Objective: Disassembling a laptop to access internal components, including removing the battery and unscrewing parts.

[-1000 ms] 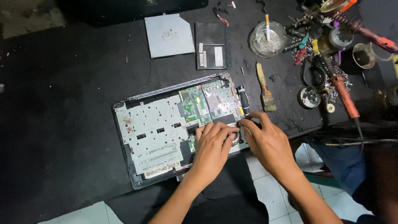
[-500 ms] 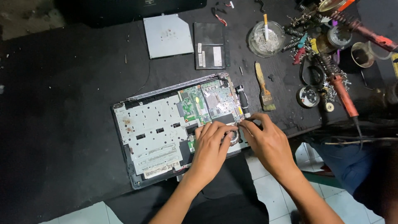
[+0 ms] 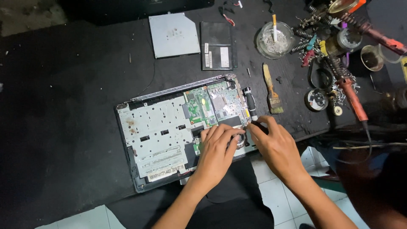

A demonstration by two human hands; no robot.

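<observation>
The person's 2 bare hands, the left hand (image 3: 217,149) and the right hand (image 3: 274,147), show no gloves, rings or watch, and both forearms are uncovered by sleeves

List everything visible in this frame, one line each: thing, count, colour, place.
opened laptop base: 1, silver plate with green circuit board, centre of the table
black table: 1, under everything
optical drive: 1, grey, top centre
black flat module: 1, right of the drive
glass ashtray: 1, clear, with a cigarette, top right
paintbrush: 1, tan handle, right of the laptop
soldering iron: 1, red handle, far right
solder spool: 1, beside the iron
tiled floor: white, bottom edge
left hand: 1, fingers on the laptop's lower right corner, over the fan
right hand: 1, fingers pinching at the laptop's right edge
</observation>
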